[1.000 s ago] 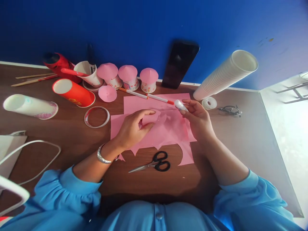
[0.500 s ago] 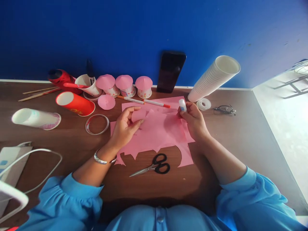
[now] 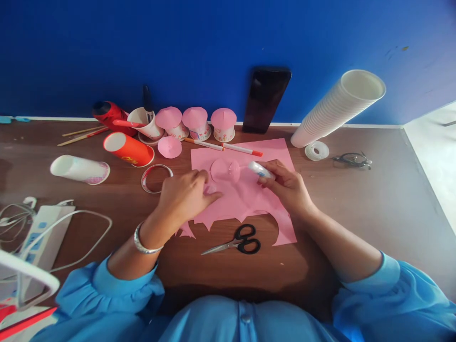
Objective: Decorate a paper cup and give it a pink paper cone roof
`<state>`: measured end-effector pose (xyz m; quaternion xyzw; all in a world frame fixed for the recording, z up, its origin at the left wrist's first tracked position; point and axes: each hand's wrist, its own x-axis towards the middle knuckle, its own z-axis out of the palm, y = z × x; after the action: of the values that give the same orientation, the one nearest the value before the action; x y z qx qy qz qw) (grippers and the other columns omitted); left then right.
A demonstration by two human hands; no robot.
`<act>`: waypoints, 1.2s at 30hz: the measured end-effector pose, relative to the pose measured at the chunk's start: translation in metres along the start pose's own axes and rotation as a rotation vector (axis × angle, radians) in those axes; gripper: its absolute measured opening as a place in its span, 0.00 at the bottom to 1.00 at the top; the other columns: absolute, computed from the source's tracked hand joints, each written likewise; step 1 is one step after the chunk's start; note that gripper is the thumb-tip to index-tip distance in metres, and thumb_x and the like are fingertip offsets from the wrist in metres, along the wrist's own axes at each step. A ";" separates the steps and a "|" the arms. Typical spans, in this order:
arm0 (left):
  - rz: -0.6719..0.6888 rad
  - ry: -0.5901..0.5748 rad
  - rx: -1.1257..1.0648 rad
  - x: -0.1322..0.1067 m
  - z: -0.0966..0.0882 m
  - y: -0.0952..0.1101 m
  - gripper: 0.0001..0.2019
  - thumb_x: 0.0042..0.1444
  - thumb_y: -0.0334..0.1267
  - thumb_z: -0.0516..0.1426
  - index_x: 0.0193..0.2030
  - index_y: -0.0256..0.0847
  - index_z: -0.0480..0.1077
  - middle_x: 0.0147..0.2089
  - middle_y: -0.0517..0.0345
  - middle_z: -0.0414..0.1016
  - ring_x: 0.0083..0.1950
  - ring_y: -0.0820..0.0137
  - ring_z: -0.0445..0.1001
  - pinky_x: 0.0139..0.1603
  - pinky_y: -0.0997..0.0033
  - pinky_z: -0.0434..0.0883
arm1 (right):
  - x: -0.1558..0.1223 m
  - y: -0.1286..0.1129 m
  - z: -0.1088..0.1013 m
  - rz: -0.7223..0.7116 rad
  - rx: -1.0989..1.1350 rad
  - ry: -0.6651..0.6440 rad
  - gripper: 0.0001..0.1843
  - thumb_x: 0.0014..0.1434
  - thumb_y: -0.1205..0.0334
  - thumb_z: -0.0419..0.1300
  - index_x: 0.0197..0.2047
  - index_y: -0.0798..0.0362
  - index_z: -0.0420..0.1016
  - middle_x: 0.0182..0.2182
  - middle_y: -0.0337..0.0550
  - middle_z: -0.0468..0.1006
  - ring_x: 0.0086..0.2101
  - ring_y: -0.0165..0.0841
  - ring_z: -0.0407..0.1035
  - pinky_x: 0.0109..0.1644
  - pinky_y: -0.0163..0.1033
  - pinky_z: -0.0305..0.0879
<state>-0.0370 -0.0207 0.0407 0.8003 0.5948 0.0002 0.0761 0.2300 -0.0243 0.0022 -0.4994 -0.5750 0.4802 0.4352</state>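
Observation:
My right hand (image 3: 287, 185) grips a small white glue bottle (image 3: 261, 170) with a blue label, tipped leftward above the pink paper sheet (image 3: 245, 194). On the sheet, just left of the bottle, lie a round pink paper piece (image 3: 220, 170) and a smaller curled pink piece (image 3: 234, 172). My left hand (image 3: 187, 192) hovers at the sheet's left side, thumb stretched away from its bent fingers, and I see nothing held. Black-handled scissors (image 3: 237, 241) rest below the sheet's jagged cut edge.
Behind the sheet stand several small cups with pink cone tops (image 3: 223, 118), with two markers (image 3: 241, 150) before them. A phone (image 3: 266, 100) leans on the wall. Stacked white cups (image 3: 335, 111) stand right; a tape roll (image 3: 156, 179), red cup (image 3: 130, 150) and power strip (image 3: 48, 232) lie left.
The pink circle has left my left hand and lies on the sheet. My right hand has brought the glue bottle lower and tilted it left. The whole view has shifted slightly.

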 end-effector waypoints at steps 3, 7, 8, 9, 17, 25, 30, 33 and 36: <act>0.086 -0.083 -0.053 -0.002 0.000 0.001 0.12 0.58 0.47 0.67 0.36 0.40 0.75 0.36 0.51 0.83 0.37 0.54 0.81 0.30 0.65 0.59 | -0.004 0.000 0.007 0.064 0.093 -0.045 0.18 0.58 0.56 0.70 0.51 0.47 0.80 0.41 0.41 0.80 0.36 0.33 0.73 0.41 0.43 0.73; 0.126 0.052 -0.465 -0.002 -0.006 -0.001 0.06 0.59 0.39 0.67 0.39 0.42 0.76 0.37 0.57 0.82 0.37 0.64 0.79 0.36 0.66 0.66 | -0.008 -0.001 0.011 0.057 0.132 -0.076 0.14 0.58 0.54 0.72 0.45 0.49 0.79 0.39 0.41 0.81 0.38 0.34 0.73 0.42 0.43 0.72; 0.135 0.096 -0.608 -0.002 -0.007 -0.001 0.06 0.58 0.39 0.67 0.40 0.43 0.76 0.37 0.58 0.82 0.37 0.67 0.77 0.38 0.67 0.68 | -0.008 -0.002 0.011 0.051 0.142 -0.081 0.13 0.59 0.54 0.71 0.45 0.49 0.79 0.39 0.41 0.81 0.39 0.34 0.74 0.43 0.43 0.72; 0.136 0.130 -0.754 -0.001 -0.007 -0.001 0.07 0.57 0.40 0.68 0.40 0.43 0.77 0.38 0.58 0.81 0.37 0.69 0.76 0.39 0.68 0.68 | -0.009 -0.004 0.011 0.049 0.158 -0.082 0.13 0.59 0.54 0.72 0.44 0.49 0.79 0.39 0.42 0.81 0.39 0.34 0.74 0.43 0.43 0.71; -0.350 -0.081 -1.932 0.002 0.015 0.028 0.13 0.50 0.43 0.72 0.36 0.40 0.77 0.31 0.61 0.72 0.28 0.78 0.63 0.25 0.79 0.58 | -0.016 -0.007 0.019 0.079 0.215 -0.128 0.13 0.58 0.56 0.72 0.43 0.50 0.79 0.37 0.40 0.82 0.37 0.33 0.75 0.43 0.41 0.71; -0.501 -0.158 -2.166 -0.006 0.029 0.043 0.17 0.51 0.46 0.72 0.47 0.43 0.82 0.36 0.60 0.72 0.33 0.77 0.64 0.29 0.78 0.65 | -0.024 -0.014 0.022 -0.092 -0.112 -0.112 0.08 0.62 0.59 0.67 0.44 0.50 0.79 0.37 0.43 0.85 0.36 0.35 0.77 0.40 0.41 0.72; -0.483 -0.165 -2.173 -0.010 0.031 0.050 0.19 0.47 0.46 0.75 0.45 0.46 0.83 0.37 0.61 0.72 0.35 0.77 0.66 0.34 0.79 0.67 | -0.026 -0.016 0.024 -0.113 -0.155 -0.096 0.07 0.64 0.61 0.65 0.46 0.50 0.79 0.37 0.43 0.85 0.34 0.34 0.77 0.39 0.41 0.72; -0.450 -0.088 -2.136 -0.011 0.034 0.052 0.18 0.45 0.46 0.76 0.43 0.47 0.83 0.36 0.62 0.72 0.36 0.78 0.66 0.36 0.79 0.68 | -0.026 -0.017 0.025 -0.105 -0.136 -0.084 0.06 0.64 0.62 0.65 0.45 0.50 0.79 0.37 0.42 0.85 0.34 0.33 0.76 0.40 0.40 0.72; -0.410 -0.015 -2.074 -0.012 0.038 0.055 0.18 0.45 0.48 0.75 0.43 0.49 0.83 0.36 0.62 0.73 0.35 0.76 0.65 0.36 0.77 0.67 | -0.026 -0.018 0.027 -0.071 -0.086 -0.083 0.07 0.64 0.61 0.65 0.45 0.51 0.80 0.37 0.42 0.85 0.33 0.32 0.75 0.39 0.39 0.72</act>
<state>0.0150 -0.0526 0.0107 0.2277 0.4269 0.4903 0.7249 0.2042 -0.0543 0.0149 -0.4764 -0.6299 0.4597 0.4060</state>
